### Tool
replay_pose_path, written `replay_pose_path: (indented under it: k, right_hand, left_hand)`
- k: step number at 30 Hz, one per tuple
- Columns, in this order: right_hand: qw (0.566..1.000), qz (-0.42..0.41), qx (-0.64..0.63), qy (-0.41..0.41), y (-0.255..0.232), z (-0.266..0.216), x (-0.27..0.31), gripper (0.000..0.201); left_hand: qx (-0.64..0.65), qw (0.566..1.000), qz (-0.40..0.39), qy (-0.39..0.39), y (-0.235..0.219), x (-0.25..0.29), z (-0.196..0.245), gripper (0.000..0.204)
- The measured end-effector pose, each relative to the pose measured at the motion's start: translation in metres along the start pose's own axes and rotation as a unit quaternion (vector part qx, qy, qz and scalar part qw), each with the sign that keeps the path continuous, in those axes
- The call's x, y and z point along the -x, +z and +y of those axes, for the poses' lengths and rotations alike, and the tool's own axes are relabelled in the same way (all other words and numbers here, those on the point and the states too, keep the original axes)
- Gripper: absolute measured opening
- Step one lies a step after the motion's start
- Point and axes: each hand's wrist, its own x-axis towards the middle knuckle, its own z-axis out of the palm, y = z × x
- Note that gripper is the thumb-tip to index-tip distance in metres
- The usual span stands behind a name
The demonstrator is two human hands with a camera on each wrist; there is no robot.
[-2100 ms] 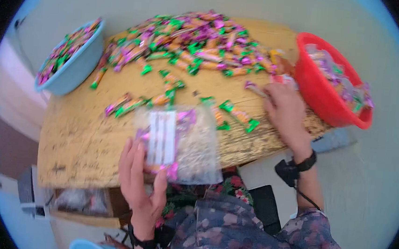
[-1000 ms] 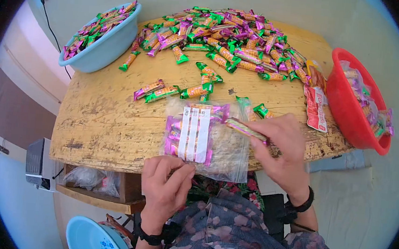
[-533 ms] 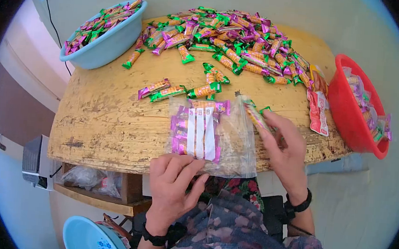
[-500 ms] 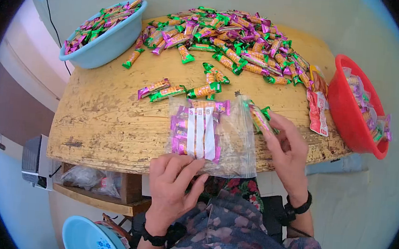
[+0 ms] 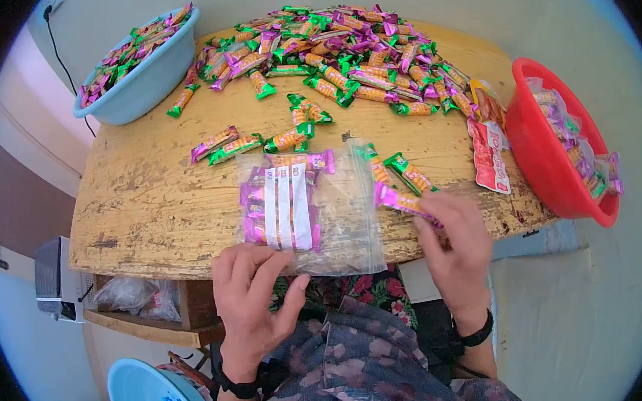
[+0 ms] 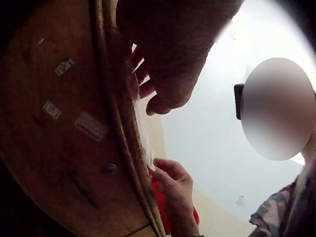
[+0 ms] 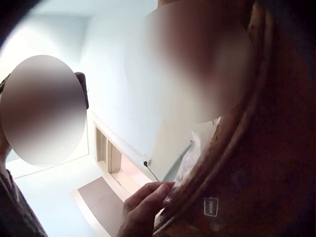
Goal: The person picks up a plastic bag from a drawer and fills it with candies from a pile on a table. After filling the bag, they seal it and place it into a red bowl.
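A clear zip bag (image 5: 342, 221) lies flat at the table's near edge. Purple-wrapped candies (image 5: 308, 233) show in its left part, under white paper strips (image 5: 284, 201). Fingers of my left hand (image 5: 253, 301) are spread loosely, their tips resting on the bag's near left corner. At the bag's right side, my right hand (image 5: 457, 245) pinches a purple-ended wrapped candy (image 5: 405, 200) between thumb and fingers. Its free end points left toward the bag's zip edge. Two green-ended candies, one of them this candy (image 5: 410, 174), lie just beyond it. The left wrist view shows the left hand (image 6: 165, 64) from below, dark.
A large heap of wrapped candies (image 5: 347, 63) covers the table's back, with several loose ones (image 5: 290, 136) nearer. A blue basin (image 5: 138, 84) of candies stands left. At right are a red basin (image 5: 543, 161) of filled bags and a red-white packet (image 5: 492, 161). An open drawer (image 5: 192, 307) sits below.
My right hand has come from beside the red packet to the bag with a candy, which has turned in its fingers to point left. My left hand stays at the bag's near edge.
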Motion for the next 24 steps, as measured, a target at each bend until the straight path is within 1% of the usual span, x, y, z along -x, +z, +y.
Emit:
replay_pose_path:
  k: [2,7,10,11,14,15,18,21,24]
  right_hand:
    - [0.999,-0.020,-0.022,-0.025,-0.002,-0.004,0.003,0.030]
    - [0.993,-0.065,-0.096,-0.016,-0.006,-0.006,0.011,0.028]
    - [0.988,-0.087,-0.128,-0.009,-0.011,-0.005,0.014,0.028]
    - [0.986,-0.093,-0.139,-0.007,-0.013,-0.006,0.015,0.028]
    - [0.963,-0.092,-0.238,0.086,-0.011,-0.013,0.023,0.028]
    - [0.965,-0.089,-0.232,0.081,-0.010,-0.013,0.024,0.028]
    - [0.971,-0.083,-0.216,0.066,-0.006,-0.011,0.026,0.027]
    - [0.973,-0.088,-0.208,0.056,-0.005,-0.007,0.026,0.026]
    - [0.972,-0.100,-0.206,0.052,-0.006,-0.004,0.023,0.024]
  left_hand:
    - [-0.005,1.000,0.009,0.000,0.002,0.000,0.002,0.036]
    - [-0.007,0.998,0.065,0.019,0.011,-0.006,0.014,0.038]
    - [0.005,0.999,0.046,0.023,0.018,-0.018,0.030,0.038]
    - [0.005,0.998,0.043,0.034,0.020,-0.026,0.037,0.034]
    - [0.009,0.999,0.012,0.033,0.031,-0.036,0.049,0.030]
    - [0.018,0.999,0.008,0.025,0.036,-0.036,0.051,0.025]
    - [0.021,1.000,-0.015,0.004,0.037,-0.033,0.051,0.020]
    - [0.028,1.000,0.004,-0.003,0.035,-0.029,0.050,0.014]
    - [0.097,0.994,0.034,-0.028,0.038,-0.026,0.056,0.014]
